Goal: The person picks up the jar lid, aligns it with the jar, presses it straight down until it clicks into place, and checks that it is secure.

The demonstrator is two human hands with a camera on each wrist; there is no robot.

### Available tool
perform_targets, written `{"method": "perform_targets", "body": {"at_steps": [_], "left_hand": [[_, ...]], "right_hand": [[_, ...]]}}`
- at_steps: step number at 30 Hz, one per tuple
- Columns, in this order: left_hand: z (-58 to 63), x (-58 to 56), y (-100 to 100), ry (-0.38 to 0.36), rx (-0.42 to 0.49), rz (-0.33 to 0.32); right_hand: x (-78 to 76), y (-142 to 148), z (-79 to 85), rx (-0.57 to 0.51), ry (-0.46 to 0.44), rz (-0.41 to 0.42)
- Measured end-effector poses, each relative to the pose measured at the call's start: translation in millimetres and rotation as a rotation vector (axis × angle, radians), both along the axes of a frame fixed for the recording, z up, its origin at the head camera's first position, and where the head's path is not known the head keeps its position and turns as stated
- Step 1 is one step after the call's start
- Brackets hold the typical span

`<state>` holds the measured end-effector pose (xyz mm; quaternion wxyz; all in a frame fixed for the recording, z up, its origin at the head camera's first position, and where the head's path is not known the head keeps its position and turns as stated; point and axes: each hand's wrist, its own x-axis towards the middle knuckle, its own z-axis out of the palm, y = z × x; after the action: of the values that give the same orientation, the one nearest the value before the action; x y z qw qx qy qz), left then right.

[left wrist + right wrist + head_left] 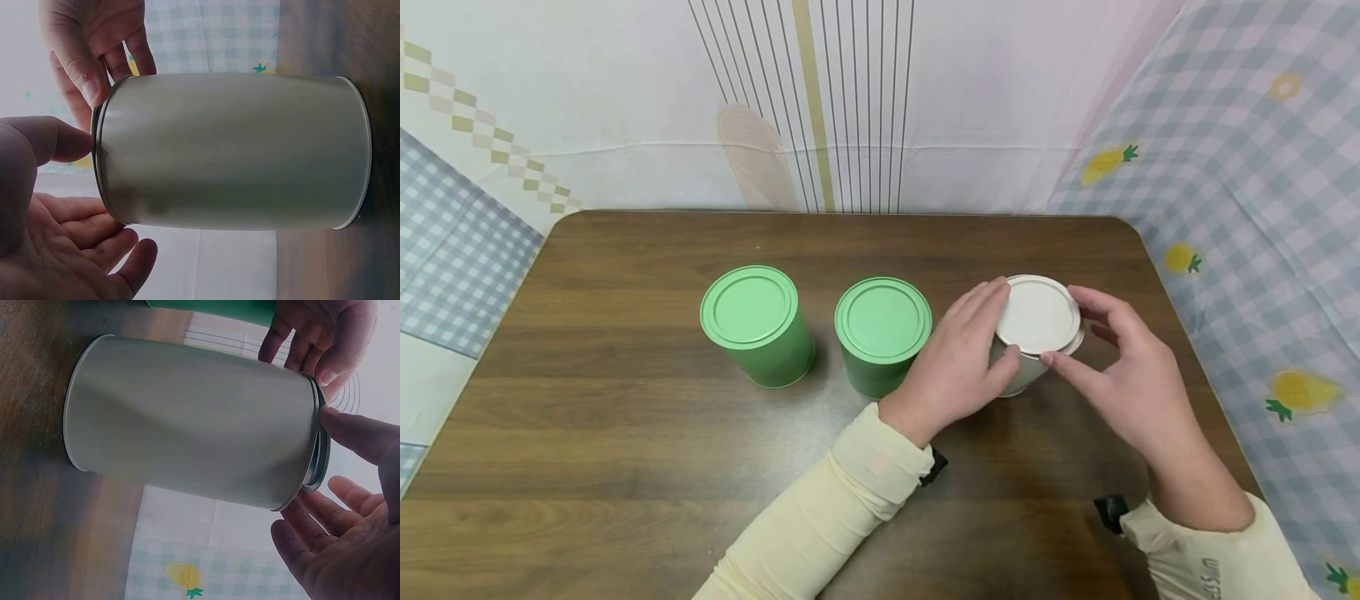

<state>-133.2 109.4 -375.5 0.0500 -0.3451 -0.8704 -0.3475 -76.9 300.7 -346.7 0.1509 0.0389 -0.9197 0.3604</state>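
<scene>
Over at the right of the table, a white round lid (pixel 1037 313) sits askew on a white tin can (pixel 1024 380). In the right wrist view, a dark gap shows between the lid's edge (pixel 322 453) and the can's rim on one side. My left hand (pixel 958 354) holds the lid's left edge, thumb at the front and fingers behind. On the opposite side my right hand (pixel 1131 379) grips the edge between thumb and fingers. The can body (pixel 237 150) stands upright on the wood.
Two green lidded cans stand to the left: one green can (pixel 883 329) right beside my left hand, another green can (pixel 756 321) farther left. The brown wooden table (pixel 625 450) meets a patterned cloth (pixel 985 108) at the back and a checked cloth (pixel 1247 275) on the right.
</scene>
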Motion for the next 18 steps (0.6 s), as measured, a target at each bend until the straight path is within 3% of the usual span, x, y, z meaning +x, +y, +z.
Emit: {"method": "perform_targets", "body": {"at_steps": [18], "left_hand": [[2.3,-2.6,3.0,-0.01,-0.017,0.006]], "right_hand": [[-2.4,1.6,0.9,0.011,0.001,-0.004]]}}
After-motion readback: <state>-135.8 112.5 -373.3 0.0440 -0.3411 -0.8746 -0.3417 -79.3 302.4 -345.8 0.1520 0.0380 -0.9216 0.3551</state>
